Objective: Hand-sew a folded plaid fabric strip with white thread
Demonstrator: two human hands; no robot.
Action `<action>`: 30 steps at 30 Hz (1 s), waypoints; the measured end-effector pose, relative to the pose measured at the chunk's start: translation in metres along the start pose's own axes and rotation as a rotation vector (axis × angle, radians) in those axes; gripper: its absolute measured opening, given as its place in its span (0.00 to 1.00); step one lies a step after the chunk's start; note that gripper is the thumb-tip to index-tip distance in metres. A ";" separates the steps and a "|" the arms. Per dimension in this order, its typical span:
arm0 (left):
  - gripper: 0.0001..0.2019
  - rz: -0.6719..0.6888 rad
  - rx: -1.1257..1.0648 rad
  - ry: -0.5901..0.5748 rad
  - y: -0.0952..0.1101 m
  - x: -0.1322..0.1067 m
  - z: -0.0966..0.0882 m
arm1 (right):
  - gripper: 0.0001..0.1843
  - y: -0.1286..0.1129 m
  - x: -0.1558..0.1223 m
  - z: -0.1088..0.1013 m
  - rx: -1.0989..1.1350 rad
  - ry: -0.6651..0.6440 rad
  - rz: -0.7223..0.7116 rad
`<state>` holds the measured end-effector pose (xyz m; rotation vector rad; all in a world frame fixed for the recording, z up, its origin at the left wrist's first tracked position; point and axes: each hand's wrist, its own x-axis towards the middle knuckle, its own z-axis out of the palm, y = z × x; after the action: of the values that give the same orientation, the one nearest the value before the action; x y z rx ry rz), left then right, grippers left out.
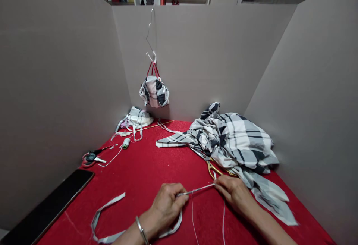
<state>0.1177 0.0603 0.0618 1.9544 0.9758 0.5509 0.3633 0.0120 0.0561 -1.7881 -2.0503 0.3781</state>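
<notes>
A thin twisted fabric strip is pinched taut between the left hand and right hand, held just above the red worktop, with white thread dangling and gold-handled scissors just beyond.

The narrow cloth strip is matt woven cotton. From it, the plaid fabric at one o'clock looks like the same soft matt cotton, and the shears at twelve have glossy gold-toned metal handles. The bangle at eight is polished metal, the tablet at nine glossy black, and the table cover fuzzy red cloth.
</notes>
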 end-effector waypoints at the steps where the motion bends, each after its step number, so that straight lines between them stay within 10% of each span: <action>1: 0.08 0.002 -0.009 0.000 0.000 0.000 0.001 | 0.15 0.002 0.000 -0.001 -0.001 0.001 -0.007; 21: 0.12 -0.082 -0.051 0.099 0.006 -0.005 -0.001 | 0.16 -0.017 -0.004 -0.015 0.069 0.017 0.050; 30: 0.12 -0.102 -0.101 0.069 0.005 -0.004 0.000 | 0.20 -0.086 -0.021 0.035 1.004 -0.096 0.337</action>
<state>0.1171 0.0560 0.0659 1.7957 1.0642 0.6014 0.2738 -0.0197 0.0615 -1.4228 -1.1852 1.3229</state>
